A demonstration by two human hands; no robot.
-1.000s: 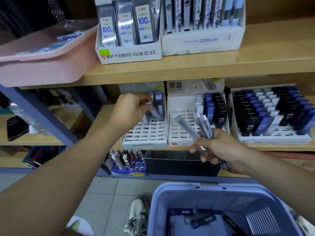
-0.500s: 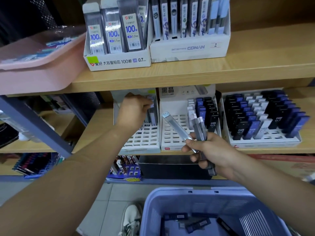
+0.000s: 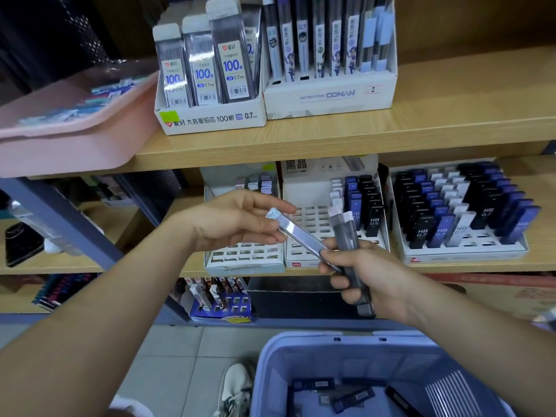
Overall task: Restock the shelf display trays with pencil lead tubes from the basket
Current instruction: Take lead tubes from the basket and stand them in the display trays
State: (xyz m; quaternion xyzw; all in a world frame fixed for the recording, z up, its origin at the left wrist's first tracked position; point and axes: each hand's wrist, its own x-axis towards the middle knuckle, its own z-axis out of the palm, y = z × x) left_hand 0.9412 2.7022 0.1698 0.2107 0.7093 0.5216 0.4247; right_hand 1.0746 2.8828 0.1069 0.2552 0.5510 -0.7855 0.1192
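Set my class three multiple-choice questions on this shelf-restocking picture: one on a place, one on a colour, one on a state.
1. The pink tub sits: A on the floor; B at the left end of the upper shelf; C on the lowest shelf.
2. The basket is: A red; B green; C lavender-blue.
3. The left hand: A pinches the clear tube held out by the right hand; B hangs idle; C lies flat on a tray.
Answers: 1 B, it rests up there, above both hands; 2 C, its slotted walls show that tint; 3 A, thumb and fingers close on the tube's top end.
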